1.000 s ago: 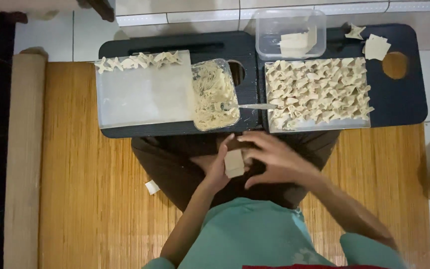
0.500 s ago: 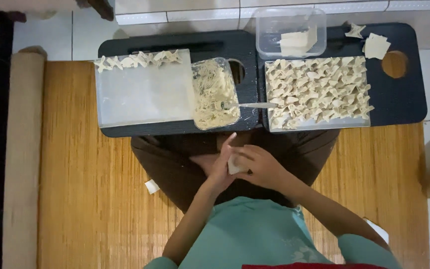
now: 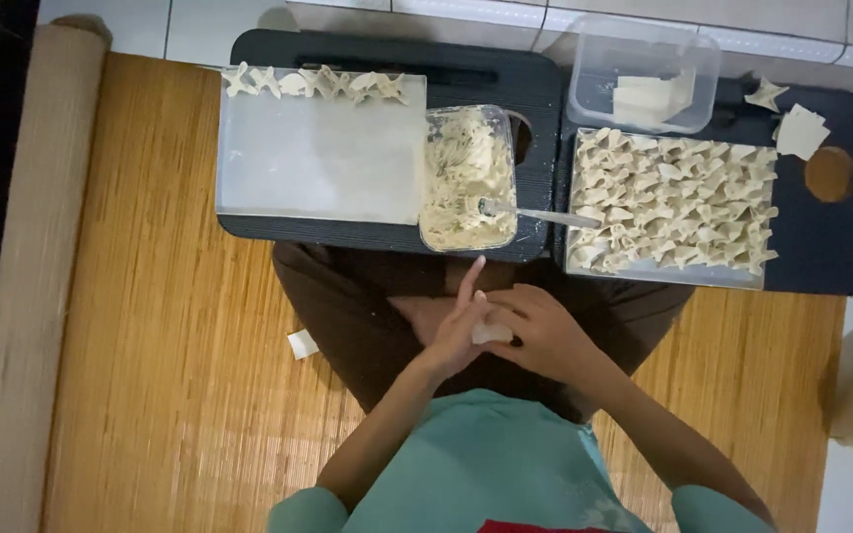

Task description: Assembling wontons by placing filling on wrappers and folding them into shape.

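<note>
Item, my grip: both hands meet over my lap, closed together around one small pale dumpling wrapper (image 3: 491,333), folded into a lump. My right hand (image 3: 543,334) wraps it from the right with curled fingers; my left hand (image 3: 454,331) presses from the left, one finger raised straight towards the trays. The wrapper sits between the two palms, mostly hidden, with no long axis I can make out; the right hand covers more of it. Ahead, on a low black table (image 3: 466,69), just beyond my knees: a clear tub of pale filling (image 3: 466,178) with a spoon (image 3: 535,213) resting in it, handle pointing right. Left of it, a white tray (image 3: 318,148) holding one row of folded dumplings along its far edge. Right, a tray of finished dumplings (image 3: 668,202), packed full. Behind that, a clear box of flat wrappers (image 3: 644,74). Beneath all, a bamboo mat (image 3: 170,345).
</note>
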